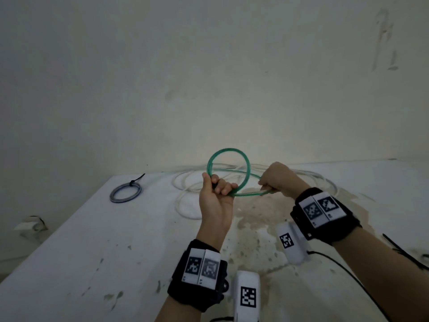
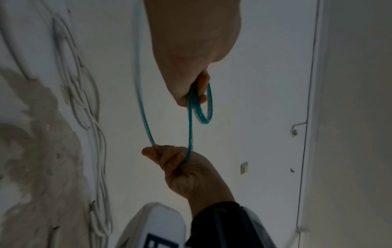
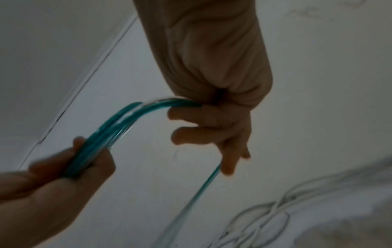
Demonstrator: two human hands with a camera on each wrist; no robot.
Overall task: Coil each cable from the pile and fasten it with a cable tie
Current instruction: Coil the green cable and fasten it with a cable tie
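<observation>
A green cable [image 1: 246, 161] is held up above the white table [image 1: 92, 240]. My left hand [image 1: 220, 188] grips its coiled loops at the bottom, fingers curled round them; the loop stands upright over the hand. My right hand [image 1: 267, 185] grips the loose strand of the same cable just to the right. In the left wrist view the left hand [image 2: 199, 95] holds the small coil, and the green cable [image 2: 189, 130] runs down to the right hand [image 2: 169, 156]. The right wrist view shows the right hand [image 3: 212, 117] and the left hand [image 3: 84, 167] both on the green cable [image 3: 118, 127].
Loose white cables [image 1: 185, 182] lie in a heap on the table behind my hands. A coiled bluish cable [image 1: 126, 192] fastened with a black tie lies at the far left. Black cable ties [image 1: 404, 252] lie near the right edge. A wall rises right behind the table.
</observation>
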